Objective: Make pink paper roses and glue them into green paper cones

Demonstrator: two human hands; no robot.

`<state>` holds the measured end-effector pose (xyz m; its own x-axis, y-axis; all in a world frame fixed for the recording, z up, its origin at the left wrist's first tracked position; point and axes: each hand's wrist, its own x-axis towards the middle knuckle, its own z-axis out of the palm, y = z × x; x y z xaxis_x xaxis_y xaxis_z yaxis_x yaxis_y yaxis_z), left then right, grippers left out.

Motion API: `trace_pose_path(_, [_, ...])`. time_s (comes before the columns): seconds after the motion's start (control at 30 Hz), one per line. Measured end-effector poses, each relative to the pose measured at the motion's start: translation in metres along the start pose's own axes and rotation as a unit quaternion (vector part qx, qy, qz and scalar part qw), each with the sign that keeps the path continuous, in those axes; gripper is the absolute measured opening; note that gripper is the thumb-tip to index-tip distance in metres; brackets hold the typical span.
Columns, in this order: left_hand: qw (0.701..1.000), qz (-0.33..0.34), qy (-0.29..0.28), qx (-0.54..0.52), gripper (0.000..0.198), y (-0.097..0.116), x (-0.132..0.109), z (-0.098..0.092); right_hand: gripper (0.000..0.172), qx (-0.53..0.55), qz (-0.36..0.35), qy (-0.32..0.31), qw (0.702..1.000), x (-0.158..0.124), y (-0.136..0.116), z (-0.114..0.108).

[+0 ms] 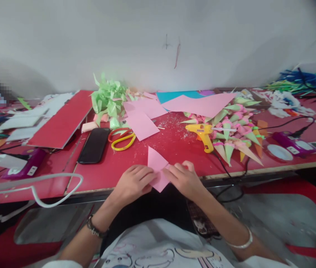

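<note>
Gripping a pink paper piece at the near edge of the red table, left hand and right hand pinching it from either side. Likely to crease crooked or slide off the edge, being thin, smooth and partly overhanging. Flat, matte, pointed at the top. Farther back: glossy black phone, plastic-handled scissors, yellow glue gun beside slim paper cones.
</note>
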<state>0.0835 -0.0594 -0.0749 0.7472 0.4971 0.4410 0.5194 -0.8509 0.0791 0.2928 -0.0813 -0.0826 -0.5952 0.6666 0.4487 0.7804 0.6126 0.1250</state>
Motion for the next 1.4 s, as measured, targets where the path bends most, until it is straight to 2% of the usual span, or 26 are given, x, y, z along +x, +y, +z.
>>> trace_pose_path(0.1, [0.998, 0.018, -0.041, 0.034, 0.017, 0.003, -0.003, -0.005, 0.024, -0.002, -0.005, -0.024, 1.000, -0.002, -0.012, -0.003])
trace_pose_path(0.27, [1.000, -0.022, 0.006, -0.008, 0.024, -0.003, -0.012, 0.002, 0.026, 0.069, 0.014, -0.002, 0.998, -0.002, -0.006, 0.003])
trace_pose_path(0.47, [0.996, -0.070, -0.035, -0.053, 0.023, -0.009, -0.020, 0.009, 0.028, 0.233, 0.035, -0.095, 0.967, -0.001, 0.011, 0.009])
trace_pose_path(0.63, [0.994, -0.089, -0.039, -0.051, 0.020, -0.009, -0.021, 0.008, 0.023, 0.298, 0.056, -0.106, 0.947, -0.002, 0.016, 0.008])
trace_pose_path(0.77, [0.992, -0.119, -0.014, -0.035, 0.016, -0.009, -0.019, 0.010, 0.016, 0.324, 0.096, -0.098, 0.936, 0.006, 0.015, 0.009])
trace_pose_path(0.9, [0.983, -0.183, -0.010, -0.013, 0.025, -0.006, -0.016, 0.012, 0.019, 0.325, 0.141, -0.085, 0.931, 0.016, 0.011, 0.013])
trace_pose_path(1.07, [0.976, -0.217, -0.030, 0.003, 0.031, -0.006, -0.014, 0.011, 0.022, 0.300, 0.183, -0.076, 0.933, 0.020, 0.008, 0.016])
trace_pose_path(1.2, [0.969, -0.231, -0.075, 0.043, 0.030, -0.009, -0.012, 0.008, 0.026, 0.260, 0.202, -0.088, 0.940, 0.020, 0.006, 0.018])
trace_pose_path(1.33, [0.952, -0.270, -0.135, 0.046, 0.018, -0.012, -0.009, 0.004, 0.030, 0.194, 0.216, -0.091, 0.953, 0.020, 0.003, 0.020])
trace_pose_path(1.4, [0.950, -0.272, -0.148, 0.038, 0.030, -0.014, -0.007, 0.003, 0.029, 0.178, 0.217, -0.092, 0.955, 0.021, 0.001, 0.021])
